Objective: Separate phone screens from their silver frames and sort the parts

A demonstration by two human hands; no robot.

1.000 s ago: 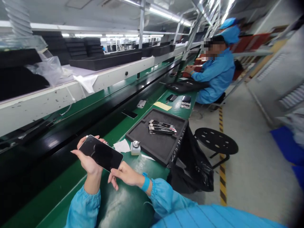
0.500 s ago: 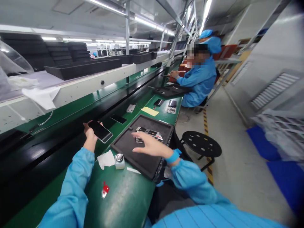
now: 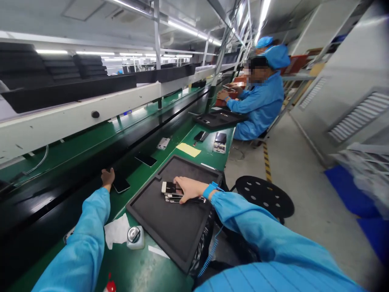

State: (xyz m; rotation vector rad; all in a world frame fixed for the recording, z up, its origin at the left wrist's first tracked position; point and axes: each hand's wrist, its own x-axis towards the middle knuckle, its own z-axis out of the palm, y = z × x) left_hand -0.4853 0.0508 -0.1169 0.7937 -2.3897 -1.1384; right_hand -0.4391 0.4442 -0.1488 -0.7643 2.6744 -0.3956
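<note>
My left hand [image 3: 107,178] is above the dark channel with its fingers curled, at the left side of a dark-screened smartphone [image 3: 121,185]. Whatever its fingers hold, if anything, is hidden. My right hand [image 3: 190,188] grips a small stack of phone housings [image 3: 169,187], white and black with silvery edges, thumb on the near side and fingers over the top. The stack rests on a black foam tray [image 3: 170,221]. Another dark phone screen [image 3: 146,159] lies on the green bench [image 3: 146,267] beyond the tray.
Nearby are a white tissue [image 3: 117,231], a metal-topped dispenser bottle [image 3: 135,238] and a red-capped item [image 3: 110,286]. Yellow paper [image 3: 188,149] and an opened phone [image 3: 220,142] lie farther along. A co-worker in blue [image 3: 258,97] sits beyond; a black stool [image 3: 264,194] stands right.
My left hand has moved away to the left, and the smartphone it held is now lower, by the bench edge. My right hand has come down and closed on the housings.
</note>
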